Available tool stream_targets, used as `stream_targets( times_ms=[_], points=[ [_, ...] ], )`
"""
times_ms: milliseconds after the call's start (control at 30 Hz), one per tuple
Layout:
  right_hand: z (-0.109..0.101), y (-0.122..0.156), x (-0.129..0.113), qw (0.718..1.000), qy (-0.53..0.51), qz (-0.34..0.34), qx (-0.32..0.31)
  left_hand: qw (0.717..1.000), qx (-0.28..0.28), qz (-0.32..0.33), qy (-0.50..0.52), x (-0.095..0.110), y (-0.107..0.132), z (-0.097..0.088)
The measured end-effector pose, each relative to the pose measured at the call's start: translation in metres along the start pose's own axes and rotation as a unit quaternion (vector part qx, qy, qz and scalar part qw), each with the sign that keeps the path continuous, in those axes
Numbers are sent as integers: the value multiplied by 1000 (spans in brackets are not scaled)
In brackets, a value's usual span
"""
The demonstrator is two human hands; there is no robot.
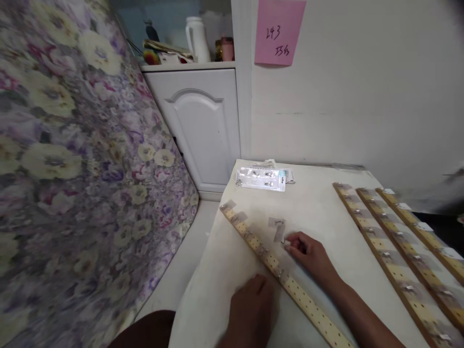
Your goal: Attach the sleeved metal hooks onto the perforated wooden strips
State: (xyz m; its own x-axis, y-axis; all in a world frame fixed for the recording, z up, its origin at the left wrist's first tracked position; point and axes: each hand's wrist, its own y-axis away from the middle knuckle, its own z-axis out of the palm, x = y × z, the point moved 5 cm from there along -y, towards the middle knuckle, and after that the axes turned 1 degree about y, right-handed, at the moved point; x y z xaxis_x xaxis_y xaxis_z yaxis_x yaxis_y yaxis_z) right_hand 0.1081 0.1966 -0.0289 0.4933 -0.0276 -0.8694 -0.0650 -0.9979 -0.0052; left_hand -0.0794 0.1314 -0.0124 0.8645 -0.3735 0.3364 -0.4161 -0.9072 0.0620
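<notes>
A long pale wooden strip (270,261) with rows of holes lies slantwise across the white table. Small metal pieces with clear plastic cards sit along its upper half. To the right of it, my right hand (308,251) pinches a small shiny metal piece (284,242) between thumb and fingertips. Just beyond those fingertips lie a clear plastic card (279,234) and another small metal piece (279,222). On the strip's near left side, my left hand (252,307) rests with curled fingers close to its edge. Whatever those fingers may hold is hidden.
Three more wooden strips (384,253) with metal pieces and clear cards lie along the right side. Flat clear packs (261,179) lie at the table's far left corner. A floral curtain (90,159) hangs at left; a white cabinet (203,130) and wall stand behind.
</notes>
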Motion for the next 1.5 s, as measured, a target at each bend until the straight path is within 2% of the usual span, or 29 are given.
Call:
stream_targets(
  times_ms=[167, 400, 533, 667, 733, 867, 933, 1000, 1100, 1200, 1267, 1367, 1500],
  points=[
    [5, -9, -8, 997, 58, -29, 34, 1000, 0, 2, -4, 5, -2, -9],
    [8, -15, -13, 988, 124, -81, 36, 996, 70, 38, 34, 6, -2, -10],
    [-3, -6, -16, 991, 59, -105, 58, 986, 139, 44, 86, 4, 3, -14],
    [-15, 8, -10, 997, -59, -46, 35, 971, 184, 48, 145, 1, 10, -18],
    [-22, 18, -9, 995, -86, -34, 30, 959, 204, 54, 186, 2, 16, -20],
    [-42, 45, -20, 991, -49, -117, 51, 921, 247, 82, 290, 18, 36, -18],
    [-47, 61, -25, 982, -34, -180, 42, 907, 241, 86, 335, 32, 44, -10],
    [-49, 78, -30, 969, -23, -245, 22, 893, 217, 47, 392, 45, 47, 0],
    [-41, 98, -35, 947, -3, -318, -33, 834, 185, -8, 519, 59, 46, 13],
    [-26, 111, -39, 934, 19, -341, -106, 772, 152, -26, 616, 66, 41, 20],
    [-19, 116, -44, 927, 27, -349, -138, 746, 136, -40, 651, 65, 40, 25],
    [-16, 119, -49, 921, 39, -362, -141, 732, 130, -57, 667, 62, 39, 31],
    [-18, 118, -50, 924, 74, -357, -119, 750, 132, -77, 644, 60, 39, 30]
  ],
)
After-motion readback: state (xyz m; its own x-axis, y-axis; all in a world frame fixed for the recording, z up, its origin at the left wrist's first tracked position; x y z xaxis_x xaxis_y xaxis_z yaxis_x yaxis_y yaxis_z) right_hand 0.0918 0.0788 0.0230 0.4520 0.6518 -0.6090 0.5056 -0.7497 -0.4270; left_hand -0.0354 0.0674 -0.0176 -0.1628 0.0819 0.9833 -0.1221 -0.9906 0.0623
